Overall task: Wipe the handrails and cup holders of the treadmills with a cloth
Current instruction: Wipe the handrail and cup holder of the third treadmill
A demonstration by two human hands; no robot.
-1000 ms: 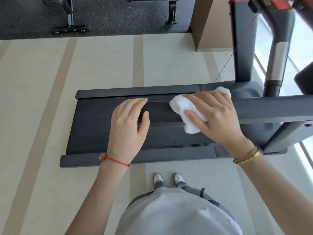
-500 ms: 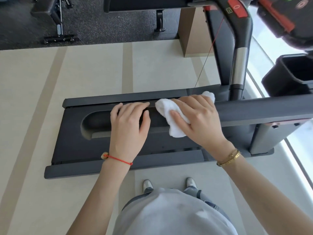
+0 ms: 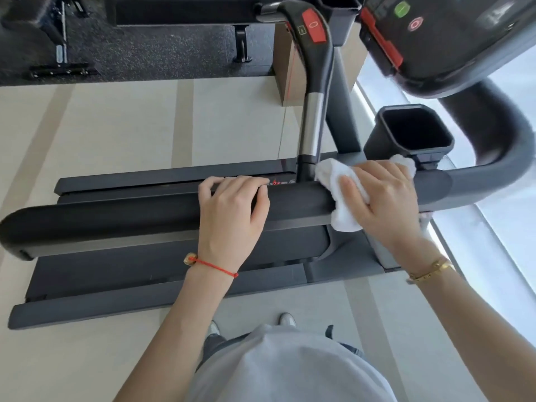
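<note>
Here the right hand (image 3: 383, 198) presses a white cloth (image 3: 336, 192) flat against the dark handrail (image 3: 145, 219) of the treadmill, fingers spread over the fabric, just below the black cup holder (image 3: 412, 134). The left hand (image 3: 232, 210) rests farther left on the same rail, fingers curled over its far edge, gripping it. A red cord (image 3: 214, 266) circles the left wrist; a gold bracelet (image 3: 432, 271) circles the right.

Handrail (image 3: 130, 219): stretch under left hand (image 3: 232, 216) and under cloth (image 3: 336, 192) hidden. Cloth mostly covered by right hand (image 3: 385, 198). Above handrail, console (image 3: 452, 39) cut by top and right edges, its button symbols blurred. Small red markings on deck beyond handrail unreadable.
</note>
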